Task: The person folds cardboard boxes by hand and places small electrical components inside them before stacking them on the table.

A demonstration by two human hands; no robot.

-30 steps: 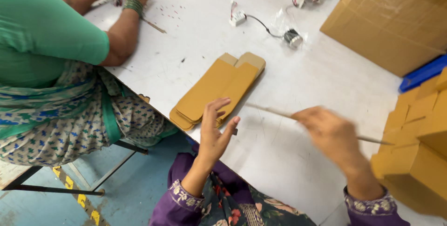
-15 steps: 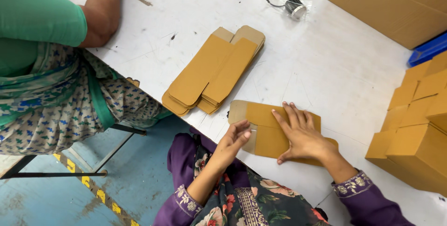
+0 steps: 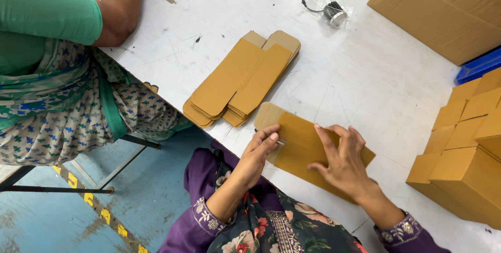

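The flat cardboard box blank [image 3: 305,146] is brown, long and thin, with a rounded flap at its upper left end; it lies on the white desk [image 3: 365,81] near the front edge, just below the stack of flat blanks [image 3: 240,78]; the left hand [image 3: 258,154] pinches its left edge between thumb and fingers, and the right hand [image 3: 342,159] presses on its middle with spread fingers, so both hands grasp it; a small thin thing near the left fingertips is perhaps a pin, I cannot tell; the right end of the blank is hidden under the right hand; folded brown boxes [image 3: 464,143] are piled at the right, cut by the frame; a big carton [image 3: 443,8] stands at the top right, a blue tray [image 3: 477,65] under it.
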